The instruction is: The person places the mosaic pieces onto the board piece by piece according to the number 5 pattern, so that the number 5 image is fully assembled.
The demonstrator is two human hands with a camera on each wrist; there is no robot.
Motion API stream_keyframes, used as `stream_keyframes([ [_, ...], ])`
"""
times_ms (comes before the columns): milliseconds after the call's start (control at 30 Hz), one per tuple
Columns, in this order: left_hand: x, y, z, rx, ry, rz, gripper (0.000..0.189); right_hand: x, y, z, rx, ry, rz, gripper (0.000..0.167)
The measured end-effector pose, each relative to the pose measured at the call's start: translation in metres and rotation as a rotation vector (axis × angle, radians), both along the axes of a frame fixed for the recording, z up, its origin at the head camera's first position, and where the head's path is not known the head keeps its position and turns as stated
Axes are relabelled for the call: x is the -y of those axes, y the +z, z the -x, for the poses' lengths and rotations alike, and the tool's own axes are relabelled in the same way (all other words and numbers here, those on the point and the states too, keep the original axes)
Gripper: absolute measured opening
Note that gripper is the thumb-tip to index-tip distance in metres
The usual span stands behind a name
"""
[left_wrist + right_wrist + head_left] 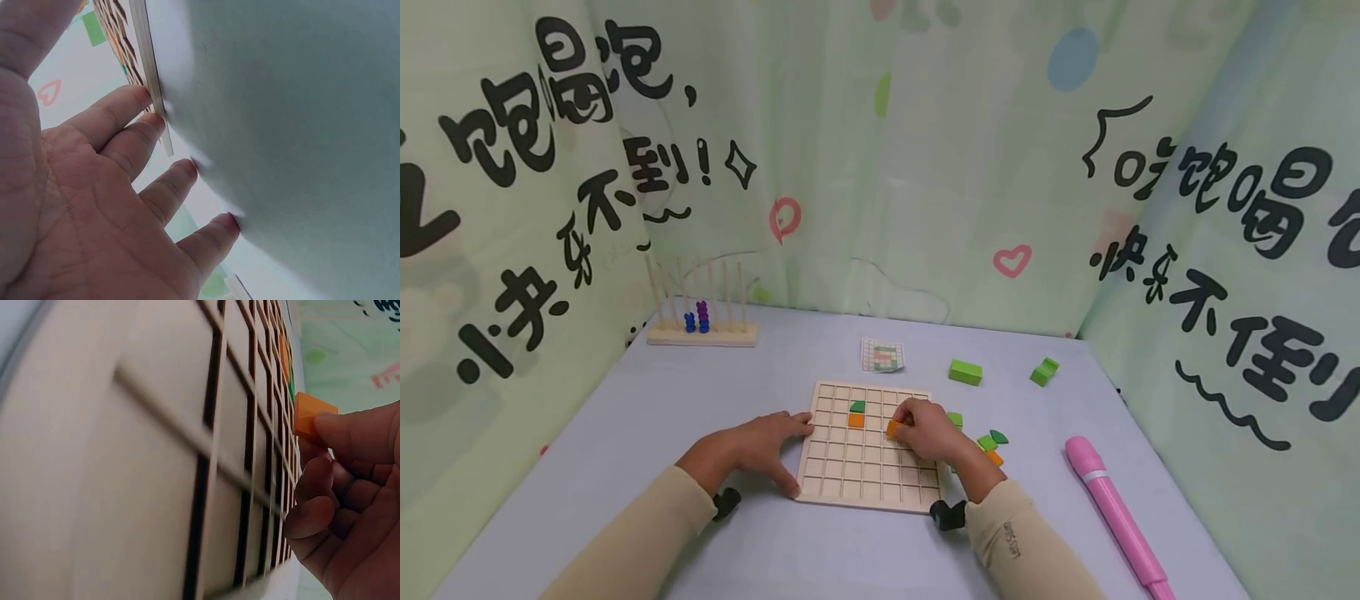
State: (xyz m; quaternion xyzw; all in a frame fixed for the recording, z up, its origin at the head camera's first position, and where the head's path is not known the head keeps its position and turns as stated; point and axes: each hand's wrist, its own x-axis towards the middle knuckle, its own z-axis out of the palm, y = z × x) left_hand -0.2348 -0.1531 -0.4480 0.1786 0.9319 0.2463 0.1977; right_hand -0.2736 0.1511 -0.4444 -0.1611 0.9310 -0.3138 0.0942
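Observation:
A wooden grid board [842, 475] lies on the table, with a dark green rounded piece [857, 407] and an orange square block [856, 421] set in neighbouring cells. My right hand [927, 431] pinches another orange block [307, 414] between thumb and finger over the board's right half. In the right wrist view its other fingers are curled. My left hand [762, 446] is spread along the board's left edge, fingertips and thumb touching it. The left wrist view shows the left fingers [125, 112] straight against the board's side.
Several green and orange blocks [987, 443] lie right of the board, partly behind my right arm. Farther back are green blocks [966, 372], [1044, 372] and a printed pattern card [883, 356]. A bead counting rack [702, 335] stands back left; a pink stick-shaped object [1116, 512] lies at right.

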Motion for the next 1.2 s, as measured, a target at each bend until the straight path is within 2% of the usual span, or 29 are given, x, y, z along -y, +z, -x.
stream_keyframes([
  [367, -0.002, 0.0, 0.001, 0.008, -0.009, 0.011, 0.101, 0.04, 0.003, 0.0, 0.008, 0.134, -0.005, 0.003],
  [600, -0.002, -0.001, 0.002, 0.016, -0.016, 0.005, 0.101, 0.049, 0.001, 0.001, -0.014, 0.147, -0.042, 0.005],
  [800, -0.003, 0.002, 0.001, 0.015, -0.015, 0.01, 0.1, 0.052, 0.002, 0.0, -0.027, 0.159, -0.069, 0.005],
  [1200, 0.001, 0.0, 0.003, 0.008, -0.019, 0.012, 0.101, 0.063, -0.004, -0.002, -0.147, 0.145, -0.185, 0.004],
])
